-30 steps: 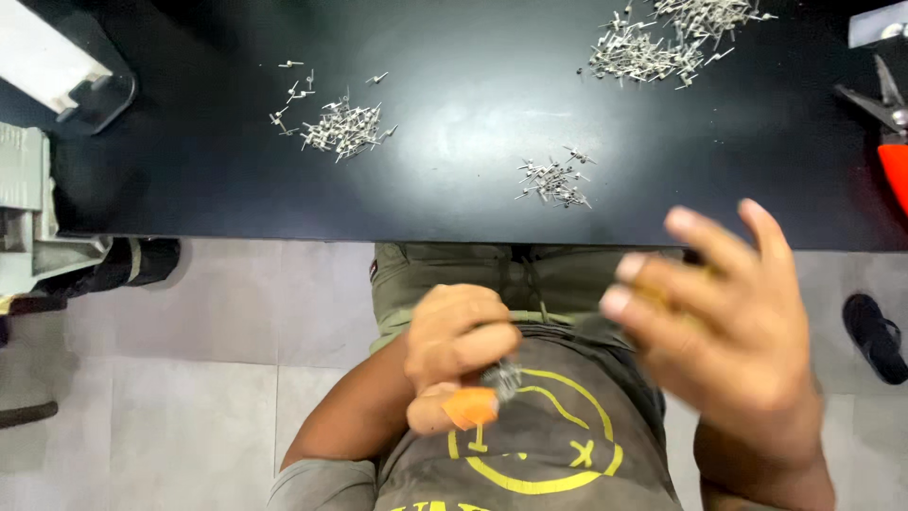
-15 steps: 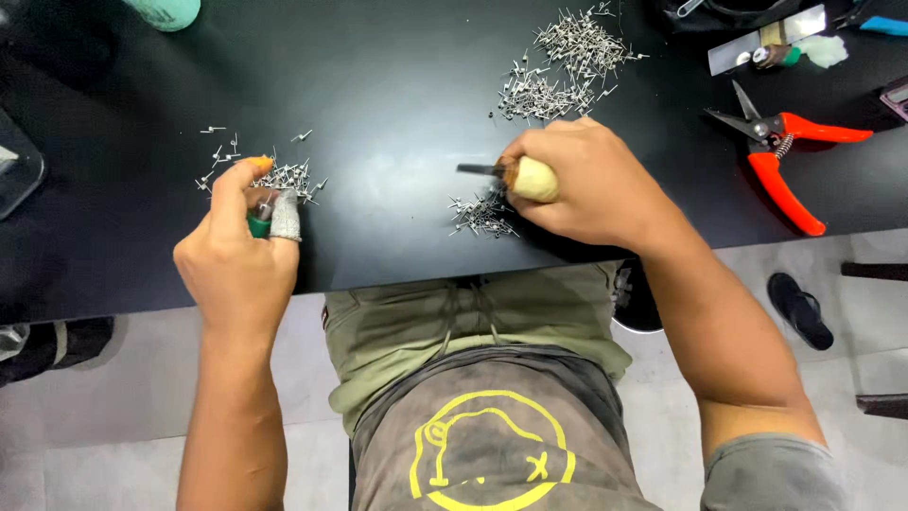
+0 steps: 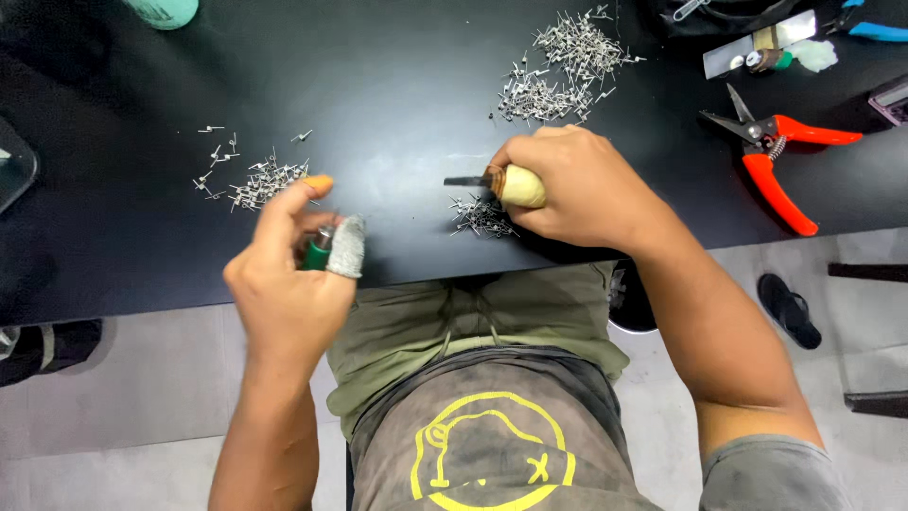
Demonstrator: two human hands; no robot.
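On the table edge: both hands work over a black table (image 3: 397,85), close to the person's body.
Left hand (image 3: 288,284): it is closed around a small green lighter (image 3: 315,252); the thumb has a grey cloth guard (image 3: 346,248), and one fingertip has an orange cap (image 3: 320,183).
Lighter position: it stands upright in the fist, above the front edge of the table, just beside the left pile of pins.
Right hand (image 3: 577,189): it is clamped on a pale wooden handle (image 3: 522,187); a short dark blade (image 3: 466,180) comes out toward the left.
Blade position: it lies nearly flat, just above a small heap of metal pins (image 3: 480,216) at the front edge.
Left pile (image 3: 255,180): small metal pins, loose on the table surface, some scattered apart.
Far pile (image 3: 563,66): a bigger heap of the same pins, behind the right hand.
Containers: I see only a teal round object (image 3: 163,11) at the far edge, cut off by the frame; its content cannot be told. All pins lie loose, not in any tray.
Right side: red-handled snips (image 3: 776,156) lie flat, well apart from the right hand.
Floor: a dark sandal (image 3: 787,308) lies below the table on the right.
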